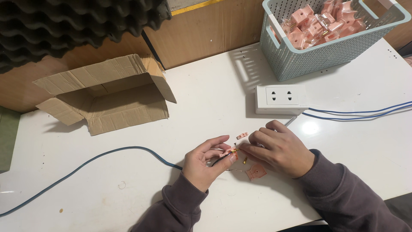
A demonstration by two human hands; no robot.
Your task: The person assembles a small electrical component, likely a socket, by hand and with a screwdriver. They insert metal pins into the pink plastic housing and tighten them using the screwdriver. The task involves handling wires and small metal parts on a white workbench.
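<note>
— At worktop [128,172] centre: left hand [206,161] pinching pink plug part [231,152], right hand [279,148] closed around screwdriver [291,120].
— Good. Keep part steady; drive straight, gently; mind loose screws [245,161].

Person, head view. Two bare hands: left hand [205,164], right hand [281,149]. No gloves, rings or watch visible. Sleeves: long, dark grey-purple knit, sweatshirt-type fabric, soft folds, both arms. Left cuff [182,193] ribbed, snug at wrist. Right cuff [310,172] same, bunched at wrist. Fingernails short, unpainted.
</note>
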